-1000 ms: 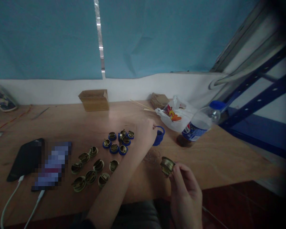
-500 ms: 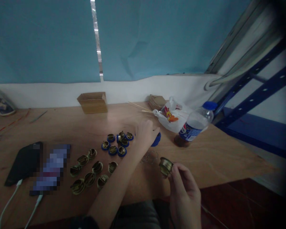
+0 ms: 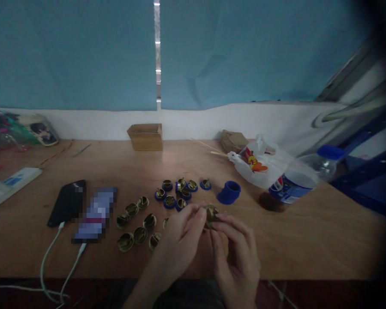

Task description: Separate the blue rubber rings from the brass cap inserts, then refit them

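Observation:
In front of me both hands meet around a round brass-coloured metal fitting (image 3: pixel 211 216). My right hand (image 3: pixel 239 255) pinches it from the right between thumb and fingers. The fingers of my left hand (image 3: pixel 182 238) close on its left side; part of the fitting is covered by them. Just beyond stands a leaning stack of blue rings (image 3: pixel 229 192). Several brass fittings with blue rings (image 3: pixel 169 202) sit in a cluster beyond my left hand, one (image 3: pixel 206 184) a little apart. More fittings without blue rings (image 3: pixel 140 235) lie in rows left of my hand.
A cola bottle (image 3: pixel 297 184) leans at the right beside a white plastic bag (image 3: pixel 263 165). At the back stands a small cardboard box (image 3: pixel 147 138). Two phones, one black (image 3: pixel 67 204) and one blurred out (image 3: pixel 96 214), lie at left with white cables, near a power strip (image 3: pixel 19 182).
My left hand has come back from beside the blue rings to the brass fitting in my right hand. The ring stack is uncovered. The view has turned left.

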`<action>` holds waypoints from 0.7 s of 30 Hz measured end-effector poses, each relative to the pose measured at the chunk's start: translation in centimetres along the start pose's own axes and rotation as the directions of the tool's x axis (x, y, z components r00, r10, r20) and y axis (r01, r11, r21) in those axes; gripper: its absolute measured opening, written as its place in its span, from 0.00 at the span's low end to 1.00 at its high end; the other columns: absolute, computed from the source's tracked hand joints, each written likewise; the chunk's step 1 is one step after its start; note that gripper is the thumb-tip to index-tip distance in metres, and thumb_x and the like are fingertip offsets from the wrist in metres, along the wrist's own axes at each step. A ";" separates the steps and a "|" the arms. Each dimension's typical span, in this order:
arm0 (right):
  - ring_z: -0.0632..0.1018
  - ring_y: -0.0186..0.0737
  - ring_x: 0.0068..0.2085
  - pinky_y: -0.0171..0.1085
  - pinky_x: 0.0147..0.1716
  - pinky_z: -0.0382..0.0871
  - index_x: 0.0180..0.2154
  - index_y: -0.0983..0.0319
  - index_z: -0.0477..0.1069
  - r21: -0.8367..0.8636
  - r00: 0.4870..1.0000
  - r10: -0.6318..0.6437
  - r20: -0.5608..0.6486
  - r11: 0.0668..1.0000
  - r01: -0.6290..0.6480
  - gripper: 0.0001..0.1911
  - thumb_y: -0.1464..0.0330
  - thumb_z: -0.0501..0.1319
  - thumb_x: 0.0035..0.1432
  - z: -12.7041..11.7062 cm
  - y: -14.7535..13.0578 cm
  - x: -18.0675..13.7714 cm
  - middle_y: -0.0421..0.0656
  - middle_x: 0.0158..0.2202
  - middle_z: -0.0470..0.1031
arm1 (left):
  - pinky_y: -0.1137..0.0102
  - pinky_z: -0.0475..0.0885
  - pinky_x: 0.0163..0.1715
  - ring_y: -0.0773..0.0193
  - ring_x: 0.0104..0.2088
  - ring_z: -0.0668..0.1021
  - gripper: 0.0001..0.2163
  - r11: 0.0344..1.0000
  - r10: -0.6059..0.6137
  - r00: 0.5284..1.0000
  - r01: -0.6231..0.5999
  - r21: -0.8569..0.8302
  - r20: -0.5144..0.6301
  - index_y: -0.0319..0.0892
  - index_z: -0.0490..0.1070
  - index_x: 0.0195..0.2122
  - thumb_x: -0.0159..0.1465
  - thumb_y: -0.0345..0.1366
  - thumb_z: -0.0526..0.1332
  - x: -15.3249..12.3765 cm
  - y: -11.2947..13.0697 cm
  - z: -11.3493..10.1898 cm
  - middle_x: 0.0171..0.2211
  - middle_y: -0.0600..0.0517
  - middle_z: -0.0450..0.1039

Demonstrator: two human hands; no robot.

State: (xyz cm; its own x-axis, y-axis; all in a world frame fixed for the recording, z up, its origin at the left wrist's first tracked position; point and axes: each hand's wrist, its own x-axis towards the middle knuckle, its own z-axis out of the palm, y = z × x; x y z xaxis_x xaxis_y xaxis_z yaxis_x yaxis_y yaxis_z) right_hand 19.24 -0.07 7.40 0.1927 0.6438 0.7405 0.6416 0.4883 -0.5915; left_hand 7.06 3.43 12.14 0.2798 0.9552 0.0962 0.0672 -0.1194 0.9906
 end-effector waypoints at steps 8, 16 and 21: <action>0.74 0.42 0.45 0.42 0.44 0.72 0.45 0.59 0.69 0.045 0.996 0.015 0.088 0.999 -0.019 0.11 0.74 0.60 0.60 1.0 0.1 0.6 0.45 0.45 0.69 | 0.64 0.74 0.46 0.57 0.45 0.80 0.10 0.965 -0.079 0.993 0.055 -0.255 -0.083 0.40 0.74 0.46 0.66 0.36 0.59 -0.3 -1.0 -2.2 0.43 0.45 0.80; 0.75 0.34 0.28 0.32 0.27 0.70 0.38 0.57 0.69 0.077 0.962 0.203 0.183 0.972 -0.220 0.04 0.72 0.61 0.60 1.3 0.2 1.3 0.36 0.29 0.72 | 0.65 0.75 0.48 0.60 0.48 0.80 0.15 0.989 0.016 1.000 -0.019 -0.148 -0.018 0.47 0.72 0.50 0.63 0.29 0.61 -1.6 -1.6 -2.2 0.48 0.50 0.78; 0.73 0.33 0.24 0.31 0.24 0.69 0.35 0.60 0.71 -0.042 0.978 0.114 0.172 0.993 -0.109 0.02 0.72 0.61 0.58 0.6 0.1 1.4 0.36 0.25 0.71 | 0.59 0.76 0.49 0.56 0.47 0.80 0.15 0.981 0.101 0.992 -0.087 0.175 -0.074 0.47 0.70 0.52 0.63 0.30 0.60 -2.1 -2.0 -1.4 0.48 0.48 0.78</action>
State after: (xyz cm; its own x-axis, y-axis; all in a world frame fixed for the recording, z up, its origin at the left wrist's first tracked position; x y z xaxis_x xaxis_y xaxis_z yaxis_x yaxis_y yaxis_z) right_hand 19.15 1.27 8.18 0.1340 0.7872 0.6019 0.6477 0.3902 -0.6545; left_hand 4.99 2.03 10.08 0.2133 0.9557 0.2030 0.2093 -0.2476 0.9460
